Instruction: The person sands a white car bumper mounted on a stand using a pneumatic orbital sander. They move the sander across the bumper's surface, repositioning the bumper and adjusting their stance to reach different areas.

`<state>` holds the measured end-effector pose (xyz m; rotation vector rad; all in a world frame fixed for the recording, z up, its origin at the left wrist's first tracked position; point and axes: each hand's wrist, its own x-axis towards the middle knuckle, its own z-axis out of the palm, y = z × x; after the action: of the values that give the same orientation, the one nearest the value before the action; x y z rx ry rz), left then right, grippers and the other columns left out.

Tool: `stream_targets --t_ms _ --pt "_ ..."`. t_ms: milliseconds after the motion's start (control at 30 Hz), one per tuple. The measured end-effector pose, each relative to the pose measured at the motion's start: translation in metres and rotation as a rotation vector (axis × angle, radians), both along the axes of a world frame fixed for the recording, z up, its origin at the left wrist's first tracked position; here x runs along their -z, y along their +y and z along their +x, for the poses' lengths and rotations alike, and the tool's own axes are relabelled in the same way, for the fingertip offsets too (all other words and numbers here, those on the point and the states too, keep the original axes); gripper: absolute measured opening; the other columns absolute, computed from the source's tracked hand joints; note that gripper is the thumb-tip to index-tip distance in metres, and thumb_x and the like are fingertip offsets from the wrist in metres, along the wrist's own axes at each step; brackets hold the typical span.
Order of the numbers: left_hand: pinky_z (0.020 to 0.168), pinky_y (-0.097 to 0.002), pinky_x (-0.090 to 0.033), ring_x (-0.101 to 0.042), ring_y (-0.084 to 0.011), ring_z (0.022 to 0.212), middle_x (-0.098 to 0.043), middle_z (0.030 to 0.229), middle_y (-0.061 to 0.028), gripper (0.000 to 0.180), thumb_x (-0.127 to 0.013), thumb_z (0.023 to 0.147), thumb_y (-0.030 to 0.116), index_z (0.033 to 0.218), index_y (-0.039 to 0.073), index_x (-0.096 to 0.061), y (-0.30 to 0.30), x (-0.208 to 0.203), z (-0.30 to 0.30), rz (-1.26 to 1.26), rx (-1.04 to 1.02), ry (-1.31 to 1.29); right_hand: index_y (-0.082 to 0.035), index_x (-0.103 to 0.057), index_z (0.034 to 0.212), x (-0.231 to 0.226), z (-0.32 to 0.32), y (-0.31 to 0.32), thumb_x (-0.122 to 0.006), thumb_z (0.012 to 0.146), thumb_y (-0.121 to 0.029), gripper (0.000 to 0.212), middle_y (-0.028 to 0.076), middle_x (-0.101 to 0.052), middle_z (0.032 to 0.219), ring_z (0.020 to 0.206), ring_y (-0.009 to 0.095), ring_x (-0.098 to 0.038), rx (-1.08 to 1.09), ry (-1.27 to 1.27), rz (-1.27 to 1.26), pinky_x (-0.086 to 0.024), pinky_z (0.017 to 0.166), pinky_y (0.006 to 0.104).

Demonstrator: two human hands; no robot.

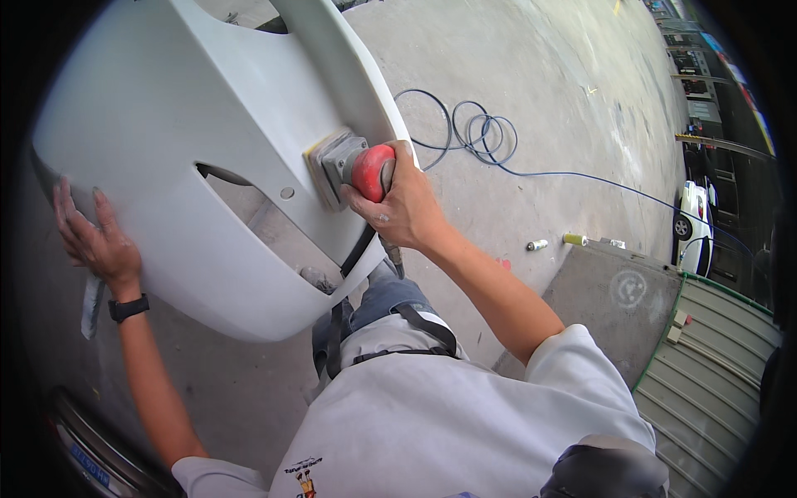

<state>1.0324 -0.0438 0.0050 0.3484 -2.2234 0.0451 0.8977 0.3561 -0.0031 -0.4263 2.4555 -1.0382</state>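
Note:
A large white car bumper (166, 124) stretches in front of me, with a long cut-out and a small round hole in its face. My right hand (400, 199) is closed around the red-topped body of a sander (371, 173). The sander's square pad (326, 170) lies against the bumper's surface, close to its right-hand edge. Over at the bumper's left end, my left hand (98, 241) rests on the edge with its fingers spread. It holds no tool.
A dark blue air hose (490, 149) lies coiled on the concrete floor (564, 108) and runs off right. A small can (537, 245) and a yellow-green roll (574, 239) lie to the right. A white car (696, 220) stands far right; another car's bumper (108, 448) shows lower left.

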Motion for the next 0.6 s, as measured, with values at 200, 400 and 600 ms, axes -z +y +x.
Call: stream_targets --t_ms 200,400,600 --pt "0.119 -0.0582 -0.031 -0.04 -0.0428 0.151 -0.038 0.167 -0.0239 0.062 -0.052 0.113 0.037 0.163 0.003 -0.039 0.028 -0.026 -0.023 0.08 -0.503 -0.389 0.003 -0.044 0.134 0.035 0.042 0.032 -0.085 0.088 -0.04 0.075 0.033 -0.07 0.108 0.103 0.051 -0.07 0.13 -0.117 -0.041 -0.055 0.092 0.0532" --pt "0.115 -0.0627 -0.032 -0.038 -0.0492 0.15 -0.03 0.169 -0.0309 0.066 -0.051 0.113 0.035 0.165 -0.002 -0.033 0.051 -0.04 -0.037 0.122 -0.882 -0.649 0.003 -0.045 0.135 0.042 0.049 0.035 -0.085 0.086 -0.039 0.076 0.032 -0.07 0.107 0.101 0.051 -0.07 0.129 -0.045 -0.066 -0.055 0.092 0.0537" --pt "0.113 -0.0639 -0.032 -0.04 -0.0498 0.15 -0.034 0.168 -0.0308 0.065 -0.052 0.113 0.027 0.166 -0.001 -0.028 0.018 -0.019 -0.001 0.041 -0.095 -0.186 0.002 -0.044 0.134 0.005 -0.006 -0.005 -0.088 0.085 -0.042 0.079 0.03 -0.071 0.1 0.095 0.049 -0.07 0.008 0.017 -0.049 -0.057 0.086 0.05"
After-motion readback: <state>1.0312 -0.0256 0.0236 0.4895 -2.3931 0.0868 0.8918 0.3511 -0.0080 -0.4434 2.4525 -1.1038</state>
